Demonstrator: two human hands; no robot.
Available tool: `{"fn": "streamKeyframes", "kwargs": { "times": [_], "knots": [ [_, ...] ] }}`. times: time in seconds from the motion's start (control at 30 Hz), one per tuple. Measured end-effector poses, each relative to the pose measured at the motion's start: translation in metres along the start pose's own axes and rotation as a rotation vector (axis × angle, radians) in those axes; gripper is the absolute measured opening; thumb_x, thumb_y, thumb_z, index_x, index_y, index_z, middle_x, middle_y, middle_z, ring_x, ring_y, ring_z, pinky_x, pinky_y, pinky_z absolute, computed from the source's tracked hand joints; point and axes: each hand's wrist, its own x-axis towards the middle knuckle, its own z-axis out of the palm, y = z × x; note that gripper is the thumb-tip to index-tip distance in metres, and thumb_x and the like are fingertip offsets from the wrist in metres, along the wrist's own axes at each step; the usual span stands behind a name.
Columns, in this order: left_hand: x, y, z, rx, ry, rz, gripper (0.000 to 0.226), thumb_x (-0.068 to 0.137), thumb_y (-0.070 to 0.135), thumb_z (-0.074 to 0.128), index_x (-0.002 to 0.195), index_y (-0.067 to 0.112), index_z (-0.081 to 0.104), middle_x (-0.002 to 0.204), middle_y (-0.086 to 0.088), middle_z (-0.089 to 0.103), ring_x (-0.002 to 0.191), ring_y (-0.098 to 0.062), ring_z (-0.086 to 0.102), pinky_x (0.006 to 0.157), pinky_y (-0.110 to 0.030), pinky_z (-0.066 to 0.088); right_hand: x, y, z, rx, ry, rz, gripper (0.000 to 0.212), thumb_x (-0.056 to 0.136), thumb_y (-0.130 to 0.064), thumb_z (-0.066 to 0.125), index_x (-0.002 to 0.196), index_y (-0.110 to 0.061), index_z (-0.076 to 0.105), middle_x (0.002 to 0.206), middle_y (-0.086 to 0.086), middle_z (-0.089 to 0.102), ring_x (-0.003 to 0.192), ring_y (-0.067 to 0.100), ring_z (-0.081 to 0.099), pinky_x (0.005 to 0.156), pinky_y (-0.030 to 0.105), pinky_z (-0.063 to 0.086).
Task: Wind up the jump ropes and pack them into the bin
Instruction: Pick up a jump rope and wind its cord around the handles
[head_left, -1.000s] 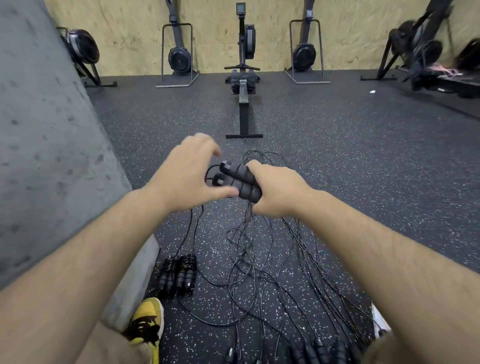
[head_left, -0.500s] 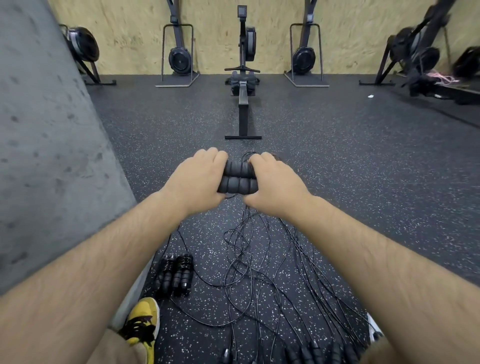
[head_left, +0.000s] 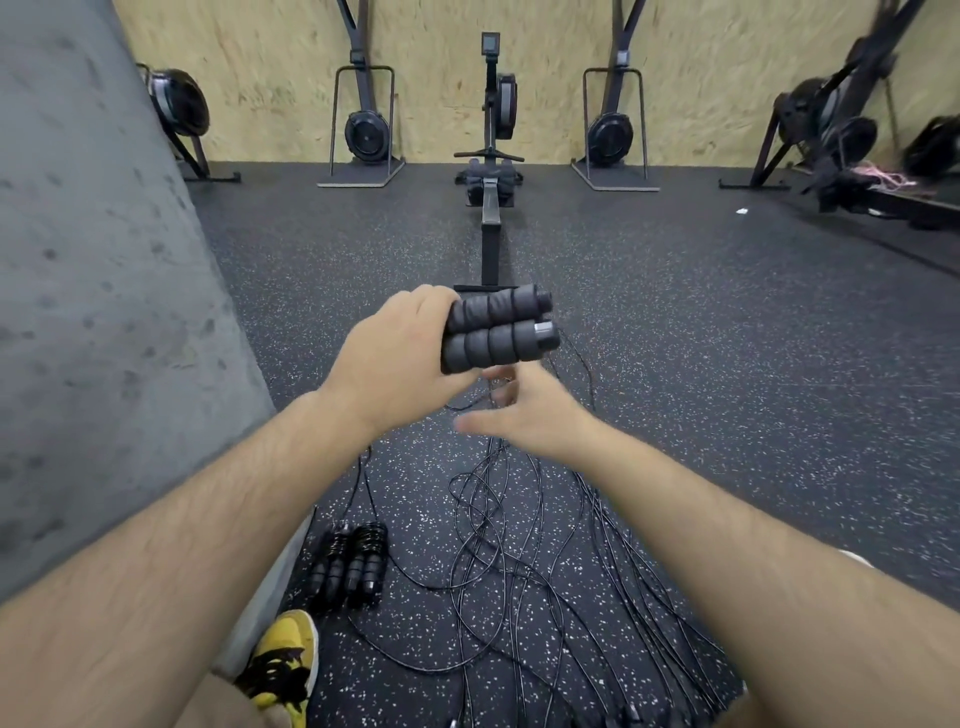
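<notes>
My left hand (head_left: 397, 358) grips two black foam jump rope handles (head_left: 498, 330) side by side, their free ends pointing right. Their thin black cord hangs down from the hand toward the floor. My right hand (head_left: 524, 413) is just below the handles, blurred, fingers loosely spread and off the handles; whether it touches the cord I cannot tell. Several loose black jump ropes (head_left: 545, 561) lie tangled on the speckled floor below my hands. A wound-up jump rope bundle (head_left: 358, 564) lies on the floor by the concrete block. No bin is in view.
A grey concrete block (head_left: 98, 312) rises on the left, close to my left arm. My yellow shoe (head_left: 283, 660) is at the bottom. A rowing machine (head_left: 491, 171) stands straight ahead, with more gym machines along the plywood wall.
My right hand has let go of the handles and dropped below them. My left hand now holds both handles alone and has lifted them a little.
</notes>
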Motion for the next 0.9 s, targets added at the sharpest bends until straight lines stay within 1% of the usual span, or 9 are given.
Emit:
{"fn": "streamKeyframes", "kwargs": {
  "times": [0.07,0.13,0.2,0.27,0.4,0.53,0.6,0.73,0.9],
  "knots": [
    [-0.001,0.005,-0.002,-0.072,0.033,0.009,0.049,0.080,0.044,0.071,0.118,0.017,0.055,0.113,0.002,0.060,0.107,-0.025,0.055,0.077,-0.037,0.042,-0.002,-0.012,0.023,0.017,-0.117,-0.042,0.082,0.071,-0.026,0.090,0.139,-0.018,0.047,0.132,-0.005,0.058,0.119,0.008,0.055,0.098,0.023,0.043],
    [-0.002,0.008,-0.004,-0.115,0.057,0.048,0.050,0.076,0.047,0.063,0.116,0.018,0.055,0.111,0.004,0.061,0.105,-0.024,0.055,0.076,-0.035,0.042,0.003,-0.019,0.045,0.067,-0.218,-0.134,0.056,0.083,-0.015,0.080,0.133,-0.019,0.055,0.138,0.005,0.059,0.123,0.005,0.052,0.104,0.014,0.034],
    [-0.004,0.009,-0.007,-0.146,0.065,0.069,0.049,0.075,0.047,0.063,0.115,0.020,0.055,0.108,0.006,0.060,0.103,-0.022,0.055,0.075,-0.031,0.039,0.004,-0.032,0.053,-0.101,-0.302,-0.238,0.022,0.101,-0.013,0.056,0.099,-0.035,0.053,0.118,-0.005,0.067,0.101,-0.016,0.051,0.091,-0.004,0.023],
    [-0.006,0.005,-0.010,-0.160,0.058,0.069,0.046,0.076,0.040,0.072,0.114,0.020,0.056,0.107,0.008,0.060,0.102,-0.021,0.055,0.075,-0.032,0.041,0.005,-0.043,0.057,-0.221,-0.183,-0.347,0.034,0.107,-0.006,0.032,0.082,-0.026,0.040,0.070,-0.019,0.063,0.057,-0.017,0.053,0.063,-0.004,0.037],
    [-0.009,-0.010,-0.022,-0.138,0.030,0.032,0.042,0.076,0.041,0.074,0.110,0.026,0.055,0.099,0.015,0.051,0.098,-0.018,0.053,0.075,-0.035,0.043,0.005,-0.038,0.041,-0.169,-0.197,-0.250,0.021,0.095,-0.002,0.051,0.081,-0.015,0.057,0.072,-0.003,0.059,0.052,-0.004,0.052,0.058,0.019,0.046],
    [-0.013,-0.024,-0.026,0.029,-0.025,0.095,0.041,0.080,0.053,0.072,0.104,0.026,0.052,0.094,0.012,0.048,0.096,-0.019,0.053,0.069,-0.033,0.036,0.012,-0.031,0.004,-0.026,-0.255,-0.201,0.011,0.097,-0.019,0.064,0.101,-0.028,0.062,0.075,-0.021,0.058,0.061,-0.006,0.052,0.058,0.012,0.046],
    [-0.014,-0.030,-0.025,0.104,-0.031,0.133,0.043,0.080,0.057,0.070,0.103,0.026,0.052,0.094,0.008,0.052,0.095,-0.022,0.055,0.067,-0.034,0.038,0.015,-0.027,-0.012,-0.108,-0.199,-0.207,0.015,0.094,-0.016,0.068,0.085,-0.027,0.063,0.061,-0.023,0.057,0.055,-0.008,0.048,0.055,0.010,0.041],
    [-0.013,-0.045,-0.021,0.224,-0.020,0.142,0.052,0.080,0.065,0.069,0.106,0.022,0.055,0.097,0.002,0.055,0.095,-0.026,0.057,0.068,-0.038,0.046,0.016,-0.017,-0.039,-0.088,-0.163,-0.077,0.023,0.095,-0.014,0.059,0.072,-0.016,0.061,0.053,-0.015,0.043,0.050,0.007,0.032,0.049,0.025,0.025],
    [-0.009,-0.056,-0.012,0.356,0.000,0.146,0.059,0.076,0.067,0.067,0.106,0.016,0.059,0.095,-0.004,0.058,0.090,-0.031,0.059,0.064,-0.040,0.048,0.012,-0.036,-0.040,0.054,-0.075,-0.004,0.030,0.098,-0.022,0.052,0.069,-0.019,0.049,0.048,-0.017,0.042,0.041,-0.002,0.037,0.053,0.024,0.025]
  ]
}}
